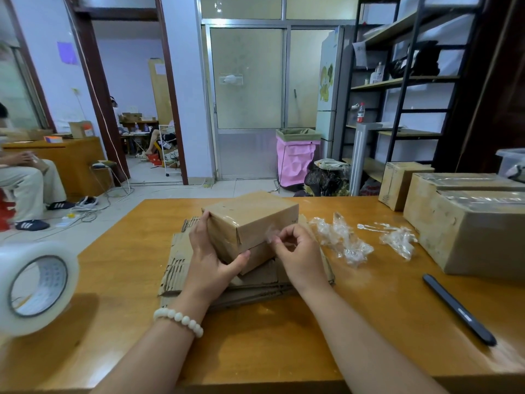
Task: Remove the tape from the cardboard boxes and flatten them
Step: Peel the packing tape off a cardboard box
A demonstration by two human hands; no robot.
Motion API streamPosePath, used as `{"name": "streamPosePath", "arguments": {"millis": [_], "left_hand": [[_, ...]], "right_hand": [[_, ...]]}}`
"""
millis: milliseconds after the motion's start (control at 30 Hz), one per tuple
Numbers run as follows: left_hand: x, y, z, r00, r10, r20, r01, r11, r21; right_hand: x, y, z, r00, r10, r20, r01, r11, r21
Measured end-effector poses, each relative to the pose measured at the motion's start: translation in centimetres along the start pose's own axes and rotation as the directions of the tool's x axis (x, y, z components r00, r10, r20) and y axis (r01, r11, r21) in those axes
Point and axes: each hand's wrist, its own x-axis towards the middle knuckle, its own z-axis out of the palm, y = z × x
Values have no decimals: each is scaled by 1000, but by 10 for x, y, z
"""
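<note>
A small taped cardboard box (255, 216) sits on a stack of flattened cardboard (181, 265) in the middle of the wooden table (255, 336). My left hand (208, 255) grips the box's left end, fingers over its far left edge and thumb on the front face. My right hand (295, 251) pinches a strip of clear tape (270, 233) at the box's front right corner. Crumpled pieces of removed tape (345, 241) lie on the table to the right of the box.
Taped cardboard boxes (466, 231) stand at the table's right side, with a smaller box (400, 183) behind them. A dark pen-like tool (458, 308) lies at the right front. A big roll of clear tape (34, 288) stands at the left edge. A person sits at far left.
</note>
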Motion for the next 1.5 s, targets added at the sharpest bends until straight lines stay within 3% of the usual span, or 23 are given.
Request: {"name": "streamPosePath", "arguments": {"millis": [167,400,467,600,667,767,900,1033,1167,1233,1333,1400,1500], "left_hand": [[-1,0,5,1000,7,13,-7,1000,-20],[-2,-1,6,1000,11,0,-11,999,-38],[-1,-2,5,1000,10,-23,-11,999,-33],[1,-3,3,998,17,-65,-19,999,-27],[1,-3,4,998,27,-56,-28,999,-24],[2,-7,4,999,31,-45,-32,999,-36],[2,-9,2,998,37,-46,-39,997,-59],[1,2,0,999,9,-40,-15,989,-150],[0,6,-1,1000,-3,3,4,989,-150],[-2,4,-2,1000,-11,0,11,991,-130],[-1,2,-4,998,-52,-39,47,992,-115],[0,3,-5,997,-57,-50,51,992,-120],[-1,7,-4,999,-39,-6,38,986,-163]], "right_hand": [[-1,1,3,980,-8,-197,9,1000,3],[7,3,-6,933,31,-358,-17,999,42],[6,5,-4,949,-55,-311,49,998,-29],[1,5,2,970,-234,-66,229,971,-75],[3,6,2,982,-160,-101,156,987,-44],[8,6,-5,985,101,-140,-100,995,12],[9,9,-6,992,128,0,-128,990,-62],[15,10,-8,956,210,-206,-193,976,102],[20,8,-24,814,420,-402,-280,889,364],[18,5,-26,851,349,-393,-241,924,298],[12,2,-16,976,148,-158,-126,982,144],[10,1,-12,995,82,-56,-75,992,103],[13,2,-15,974,159,-158,-130,975,178]]}}
